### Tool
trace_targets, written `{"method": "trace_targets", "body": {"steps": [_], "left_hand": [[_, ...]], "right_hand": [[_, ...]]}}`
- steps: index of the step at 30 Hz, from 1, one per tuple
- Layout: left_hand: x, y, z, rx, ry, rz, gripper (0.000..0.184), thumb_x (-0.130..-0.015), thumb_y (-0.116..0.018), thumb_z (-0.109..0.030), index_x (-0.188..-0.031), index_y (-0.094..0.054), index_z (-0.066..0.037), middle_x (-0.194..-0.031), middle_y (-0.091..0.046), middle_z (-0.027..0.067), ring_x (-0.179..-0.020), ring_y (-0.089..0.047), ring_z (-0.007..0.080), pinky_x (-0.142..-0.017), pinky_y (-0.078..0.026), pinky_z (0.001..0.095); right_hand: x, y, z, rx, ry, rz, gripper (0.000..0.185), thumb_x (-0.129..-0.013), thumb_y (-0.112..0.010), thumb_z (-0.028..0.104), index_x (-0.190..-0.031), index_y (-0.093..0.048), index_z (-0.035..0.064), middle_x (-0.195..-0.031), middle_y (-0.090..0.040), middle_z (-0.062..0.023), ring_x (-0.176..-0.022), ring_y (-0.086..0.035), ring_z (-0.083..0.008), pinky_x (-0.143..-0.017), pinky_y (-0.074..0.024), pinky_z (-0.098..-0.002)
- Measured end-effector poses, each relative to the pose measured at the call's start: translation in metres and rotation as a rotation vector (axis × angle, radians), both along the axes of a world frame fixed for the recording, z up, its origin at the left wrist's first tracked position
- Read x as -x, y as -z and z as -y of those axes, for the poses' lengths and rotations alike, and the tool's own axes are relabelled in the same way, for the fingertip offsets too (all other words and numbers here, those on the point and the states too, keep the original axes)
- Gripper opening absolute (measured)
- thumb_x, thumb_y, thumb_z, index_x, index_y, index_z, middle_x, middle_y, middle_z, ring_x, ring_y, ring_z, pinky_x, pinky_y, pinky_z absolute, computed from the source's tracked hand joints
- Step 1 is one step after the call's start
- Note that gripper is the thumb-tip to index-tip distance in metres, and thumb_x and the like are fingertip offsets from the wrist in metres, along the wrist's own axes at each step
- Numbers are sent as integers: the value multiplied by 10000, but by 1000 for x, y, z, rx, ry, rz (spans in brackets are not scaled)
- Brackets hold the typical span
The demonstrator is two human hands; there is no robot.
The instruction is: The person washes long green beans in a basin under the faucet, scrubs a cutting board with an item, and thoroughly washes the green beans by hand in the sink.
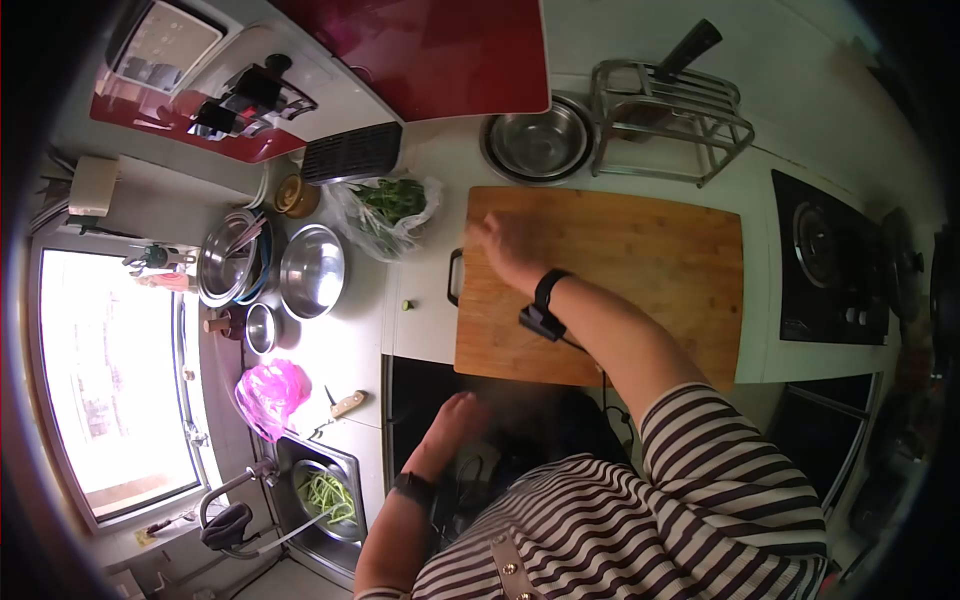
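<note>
My right hand is over the upper left part of a wooden cutting board. Motion blurs its fingers, and I see no object in it. Whether it touches the board I cannot tell. My left hand hangs in front of the counter edge, below the board's lower left corner. Its fingers are smeared too, so their pose is unclear. A black handle sticks out from the board's left side. Nearest to that handle on the counter is a small green piece.
A knife lies beside a pink plastic bag. Green vegetables sit in a basin in the sink. Leafy greens in clear plastic, steel bowls, a metal rack and a stove surround the board.
</note>
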State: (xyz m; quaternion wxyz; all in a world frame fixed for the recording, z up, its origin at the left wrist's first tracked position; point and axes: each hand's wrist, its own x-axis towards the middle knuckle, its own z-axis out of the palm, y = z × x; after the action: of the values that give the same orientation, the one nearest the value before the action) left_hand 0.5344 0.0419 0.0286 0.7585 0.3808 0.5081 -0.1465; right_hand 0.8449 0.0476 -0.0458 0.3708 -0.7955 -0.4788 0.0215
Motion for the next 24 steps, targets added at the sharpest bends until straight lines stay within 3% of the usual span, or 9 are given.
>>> {"method": "trace_targets", "body": {"steps": [1,3,5,11,14,16,19,21,24], "left_hand": [[-9,7,3,54,-62,69,387,-969,-453,-273,-1253,-424,-11,-1186,-566,185,-1065,-574,331,-891,-482,446],[-31,27,4,168,-163,212,418,-975,-429,-292,-1255,-405,17,-1194,-546,221,-1081,-561,345,-902,-480,463],[-48,23,3,111,-172,109,427,-973,-410,-279,-1245,-402,50,-1196,-523,263,-1078,-558,360,-917,-473,480],[-55,22,5,15,-157,124,500,-939,-451,-325,-1237,-376,70,-1177,-507,308,-1063,-562,391,-914,-482,485],[-52,30,4,30,-196,129,471,-930,-491,-326,-1203,-410,50,-1163,-522,291,-1061,-567,371,-911,-484,474],[-51,29,7,19,-211,144,447,-933,-496,-321,-1192,-429,37,-1157,-536,267,-1068,-568,352,-917,-481,465],[-49,30,15,-9,-231,164,410,-941,-495,-316,-1186,-455,9,-1161,-557,219,-1088,-564,323,-928,-472,446],[-45,31,24,-42,-252,166,389,-947,-486,-315,-1188,-466,-11,-1172,-566,190,-1102,-560,308,-932,-466,426],[-51,16,37,-64,-194,126,387,-948,-484,-316,-1205,-465,-28,-1210,-556,182,-1125,-547,314,-934,-449,425]], "right_hand": [[15,9,10,66,-56,-122,176,-811,-525,101,-942,-637,137,-849,-523,-95,-882,-532,-270,-735,-440,-390],[55,-15,54,144,-309,45,154,-803,-538,134,-905,-651,160,-908,-542,-72,-935,-526,-247,-781,-435,-383],[85,-12,102,-44,-372,113,152,-783,-554,147,-881,-666,178,-923,-554,-42,-935,-530,-228,-823,-428,-385],[54,-26,272,158,-403,-51,147,-734,-579,163,-869,-635,179,-933,-540,-9,-944,-508,-232,-867,-380,-415],[31,-36,347,228,-434,91,85,-710,-589,183,-788,-599,150,-865,-510,-9,-886,-493,-234,-829,-358,-429],[13,-53,387,458,-657,63,82,-697,-601,181,-764,-578,139,-850,-504,-25,-866,-485,-234,-790,-361,-414],[-24,-105,374,655,-633,128,50,-723,-583,142,-769,-571,127,-874,-513,-50,-871,-481,-262,-769,-370,-423],[-73,-56,365,333,-217,58,84,-747,-556,95,-814,-601,118,-906,-525,-79,-888,-479,-298,-753,-383,-433],[-142,-51,315,228,226,296,315,-758,-493,-50,-961,-637,142,-979,-538,-82,-964,-480,-315,-839,-376,-439]]}}
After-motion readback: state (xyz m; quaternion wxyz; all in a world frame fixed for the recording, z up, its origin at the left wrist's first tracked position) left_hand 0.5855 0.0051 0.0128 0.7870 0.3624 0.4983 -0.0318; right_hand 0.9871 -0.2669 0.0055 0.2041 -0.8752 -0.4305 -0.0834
